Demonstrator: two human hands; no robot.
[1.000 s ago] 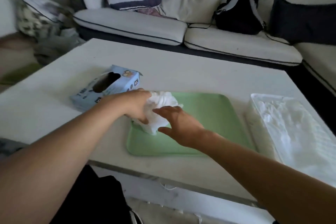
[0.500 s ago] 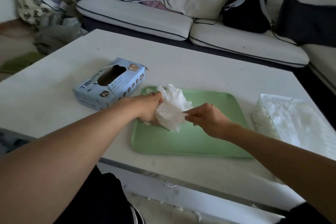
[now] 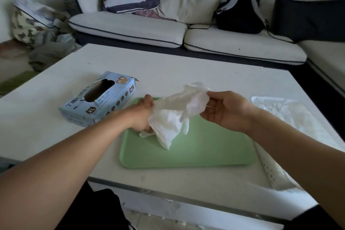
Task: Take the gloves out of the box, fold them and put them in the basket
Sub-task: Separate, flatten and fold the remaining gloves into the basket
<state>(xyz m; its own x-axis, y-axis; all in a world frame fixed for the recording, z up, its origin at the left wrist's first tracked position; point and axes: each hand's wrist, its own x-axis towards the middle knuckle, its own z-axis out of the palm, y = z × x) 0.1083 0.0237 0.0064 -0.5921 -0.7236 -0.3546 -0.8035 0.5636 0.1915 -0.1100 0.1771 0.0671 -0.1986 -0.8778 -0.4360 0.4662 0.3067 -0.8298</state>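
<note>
while the white glove hangs in the air above the near-left part of the green tray, it is out of the box but not yet folded, so i judge the task for this piece roughly at its middle: taking out done, folding and dropping into the basket left. its long axis runs from lower left to upper right, the bunched upper end pointing toward the sofa side at the right, the loose lower end drooping toward the tray; which end is the cuff i cannot tell. the left hand is closed around the lower bunched part, fingers curled under it. the right hand pinches the upper end between thumb and fingers, palm partly open and turned up. just left of the tray lies the blue box, its oval opening dark and its contents hidden. to the right, the white basket already holds pale gloves, so earlier pieces seem finished.
</note>
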